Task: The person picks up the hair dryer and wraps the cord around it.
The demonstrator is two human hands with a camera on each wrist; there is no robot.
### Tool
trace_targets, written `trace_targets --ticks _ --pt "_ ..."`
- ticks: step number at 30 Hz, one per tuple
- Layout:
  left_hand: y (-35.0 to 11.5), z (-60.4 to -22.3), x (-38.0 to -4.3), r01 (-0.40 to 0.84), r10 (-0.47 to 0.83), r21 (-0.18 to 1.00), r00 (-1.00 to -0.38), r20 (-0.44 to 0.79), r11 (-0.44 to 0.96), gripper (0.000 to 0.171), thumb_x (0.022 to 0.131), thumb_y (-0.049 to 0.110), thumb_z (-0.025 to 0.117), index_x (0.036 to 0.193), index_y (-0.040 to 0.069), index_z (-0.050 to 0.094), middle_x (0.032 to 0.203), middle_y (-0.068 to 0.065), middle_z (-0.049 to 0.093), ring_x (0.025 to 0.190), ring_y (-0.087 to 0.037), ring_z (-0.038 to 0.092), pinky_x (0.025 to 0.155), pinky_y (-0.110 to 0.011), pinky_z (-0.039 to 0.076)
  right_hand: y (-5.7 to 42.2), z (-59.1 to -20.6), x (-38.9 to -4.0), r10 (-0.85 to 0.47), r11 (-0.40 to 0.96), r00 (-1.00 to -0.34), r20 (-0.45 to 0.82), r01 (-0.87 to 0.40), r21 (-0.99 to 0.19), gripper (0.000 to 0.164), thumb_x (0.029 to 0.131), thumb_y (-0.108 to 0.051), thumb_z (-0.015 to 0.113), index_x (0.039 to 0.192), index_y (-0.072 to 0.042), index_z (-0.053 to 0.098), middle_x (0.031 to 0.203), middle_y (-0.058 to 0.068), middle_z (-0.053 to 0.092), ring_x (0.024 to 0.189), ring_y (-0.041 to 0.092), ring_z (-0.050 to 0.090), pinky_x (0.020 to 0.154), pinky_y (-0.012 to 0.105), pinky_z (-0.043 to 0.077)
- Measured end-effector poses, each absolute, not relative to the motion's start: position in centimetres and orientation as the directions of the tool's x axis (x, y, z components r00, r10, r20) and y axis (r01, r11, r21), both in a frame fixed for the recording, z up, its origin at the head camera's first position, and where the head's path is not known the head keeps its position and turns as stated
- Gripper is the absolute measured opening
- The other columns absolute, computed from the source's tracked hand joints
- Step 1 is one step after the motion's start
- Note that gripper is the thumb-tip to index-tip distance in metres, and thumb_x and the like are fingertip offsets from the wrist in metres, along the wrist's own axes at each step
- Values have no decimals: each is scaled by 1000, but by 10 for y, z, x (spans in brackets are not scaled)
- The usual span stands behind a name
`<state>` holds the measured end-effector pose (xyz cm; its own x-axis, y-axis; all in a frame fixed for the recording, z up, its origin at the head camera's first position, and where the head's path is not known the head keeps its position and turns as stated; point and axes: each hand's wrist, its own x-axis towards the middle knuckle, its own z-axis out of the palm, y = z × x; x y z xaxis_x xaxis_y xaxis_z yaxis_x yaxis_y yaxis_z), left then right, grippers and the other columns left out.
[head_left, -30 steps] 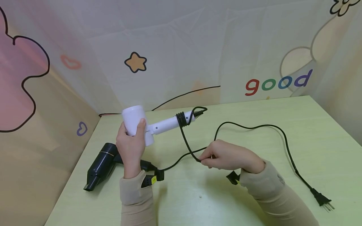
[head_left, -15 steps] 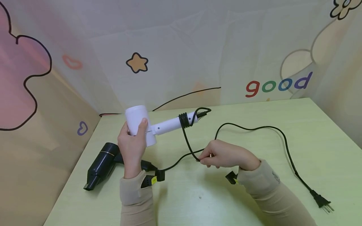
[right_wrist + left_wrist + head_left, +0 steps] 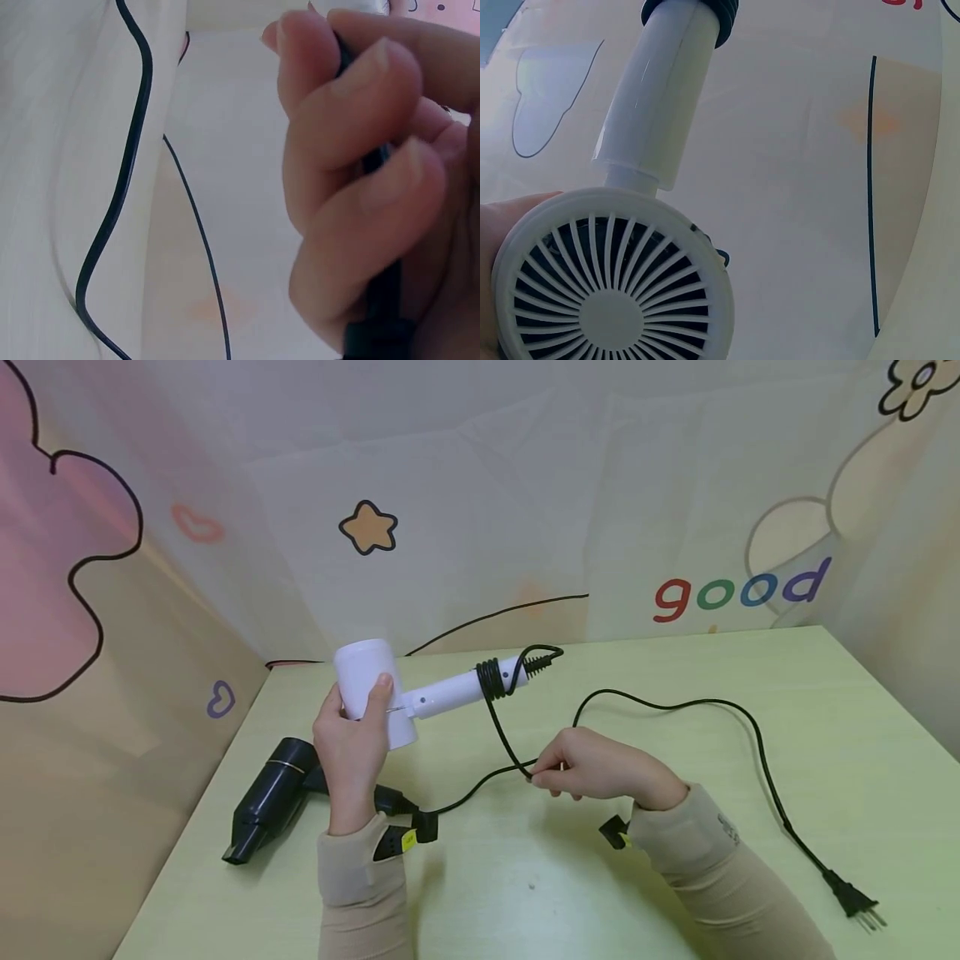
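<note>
1. I've got left hand (image 3: 352, 735) gripping white hair dryer (image 3: 442, 695) by its barrel, above table (image 3: 517, 927) near back edge; right hand (image 3: 600, 764) pinches its cord (image 3: 498, 727).
2. Versus a second ago: right hand slightly higher; coils (image 3: 491, 678) round the handle look unchanged. I'd judge wrapping partial.
3. Black hair dryer (image 3: 273, 797) near table's left edge; plug (image 3: 852, 897) front-right.
4. In the way: second cord (image 3: 705, 701) passes behind right hand, crossing the pinched one; contact unclear.
</note>
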<state>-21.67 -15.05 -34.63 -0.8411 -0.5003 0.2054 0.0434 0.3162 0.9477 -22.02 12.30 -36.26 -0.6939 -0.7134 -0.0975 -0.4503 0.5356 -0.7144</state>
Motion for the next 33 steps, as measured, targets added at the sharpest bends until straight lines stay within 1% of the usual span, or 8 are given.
trace_targets --ticks 7,13,15,21,26,33 --pt "-151 -346 -217 52 -495 948 -843 211 315 66 81 56 64 127 10 56 113 -13 62 93 -30 63 73 -49 56 122 -366 -222 -691 553 -717 -92 -442 -706 22 93 -14 57 74 -11 68 66 0 58 48 7 48 49 23 41" --pt "-151 -345 -215 52 -487 951 -850 203 306 66 81 57 64 127 10 56 111 -14 62 92 -28 62 72 -47 55 122 -368 -225 -667 569 -739 -96 -423 -705 27 93 -18 58 69 -9 66 64 -1 56 48 8 48 48 23 40" --pt "-150 -344 -214 52 -481 953 -854 198 299 66 81 57 64 127 10 56 111 -13 62 92 -28 62 72 -46 55 122 -369 -226 -657 574 -748 -95 -415 -706 27 93 -19 58 70 -8 67 63 -1 57 48 8 49 48 24 40" --pt "-149 -342 -213 33 -465 956 -868 173 293 66 80 59 63 127 13 56 110 -12 62 91 -27 62 70 -43 55 124 -374 -232 -628 590 -774 -80 -406 -698 22 93 -20 58 79 -9 70 63 -1 57 48 9 49 48 24 40" --pt "-147 -342 -213 23 -446 958 -881 155 287 67 80 60 63 128 13 56 110 -12 62 91 -27 63 69 -42 56 127 -376 -235 -595 608 -801 -65 -396 -689 21 94 -21 58 79 -11 70 62 0 57 49 10 49 47 24 39" --pt "-145 -341 -212 28 -425 966 -895 139 257 67 80 58 64 129 13 55 111 -12 61 91 -26 62 69 -42 56 128 -378 -237 -539 612 -841 -43 -356 -706 22 94 -23 57 79 -11 68 62 1 56 50 11 50 47 25 39"
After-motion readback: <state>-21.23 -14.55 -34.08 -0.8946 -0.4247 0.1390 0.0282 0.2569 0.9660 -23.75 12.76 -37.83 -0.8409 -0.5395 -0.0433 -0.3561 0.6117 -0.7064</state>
